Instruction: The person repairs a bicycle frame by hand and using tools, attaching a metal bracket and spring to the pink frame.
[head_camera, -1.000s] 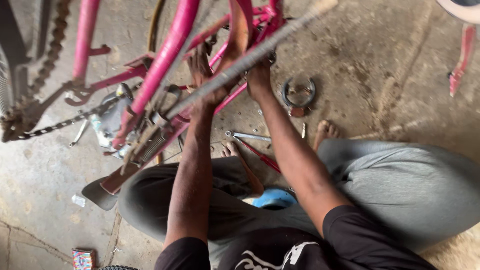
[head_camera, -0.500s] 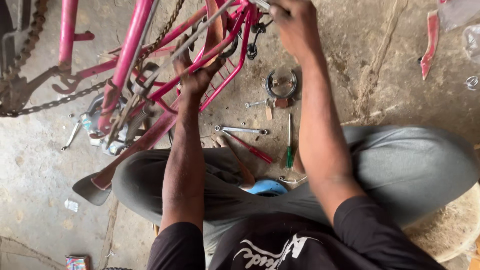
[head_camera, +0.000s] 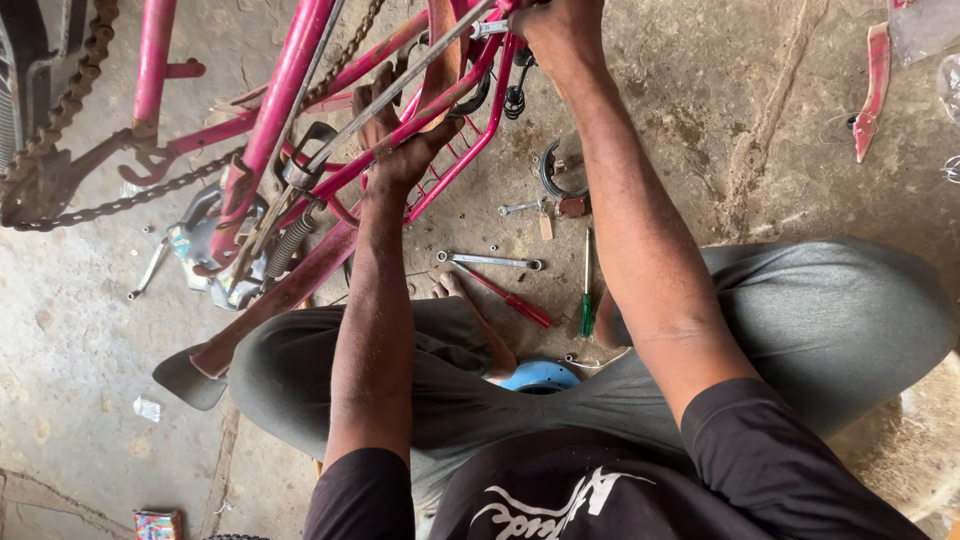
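Pink bicycle frame (head_camera: 290, 90), upturned, rusty chain (head_camera: 70, 100), left hand (head_camera: 405, 140) gripping its tubes, right hand (head_camera: 560, 30) clasping top end.

The pink bike frame (head_camera: 290, 90) lies upturned on the concrete, its tubes running slantwise. The left hand (head_camera: 405, 135) is wrapped round one of its thin pink stays, where a rust-brown strut crosses it. A grey metal rod (head_camera: 400, 85) passes slantwise just above that grip, up to the right hand (head_camera: 560, 30), closed on the frame's upper end. The chain (head_camera: 80, 80) hangs slack, well left of both grips.
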